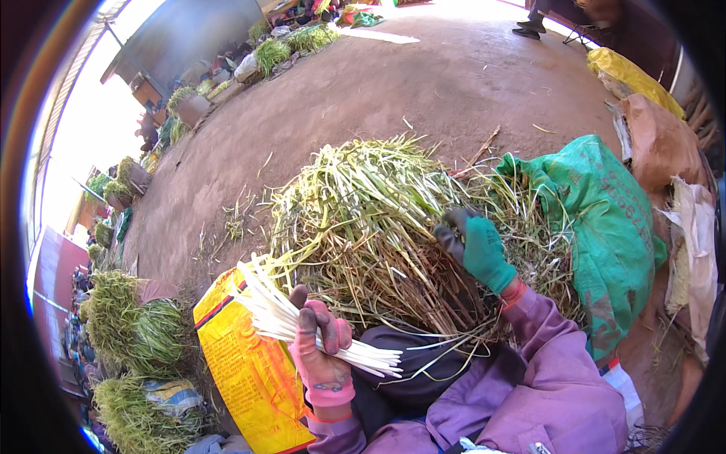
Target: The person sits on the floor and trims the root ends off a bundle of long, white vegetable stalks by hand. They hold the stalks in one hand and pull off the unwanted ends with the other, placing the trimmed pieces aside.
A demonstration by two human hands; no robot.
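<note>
My left hand (323, 346), in a pink glove with worn, dark fingertips, is closed around a bundle of thin white stalks (272, 318). The bundle lies slantwise above my lap, its right ends over my dark trousers. My right hand (476, 247), in a green glove with dark grey fingers, is at the right side of a large heap of long green and brown plant stalks (363, 210). Its fingers are bent against the heap; whether they grip a stalk cannot be made out. A few long pale stalks trail from the heap across my knee.
A yellow printed sack (249, 363) lies left of my legs. To the right are a green woven sack (612, 238), a brown sack (663, 142) and a yellow sack (635, 76). More plant bundles (113, 318) line the left. A person's feet (530, 28) are on the concrete floor (397, 85) far off.
</note>
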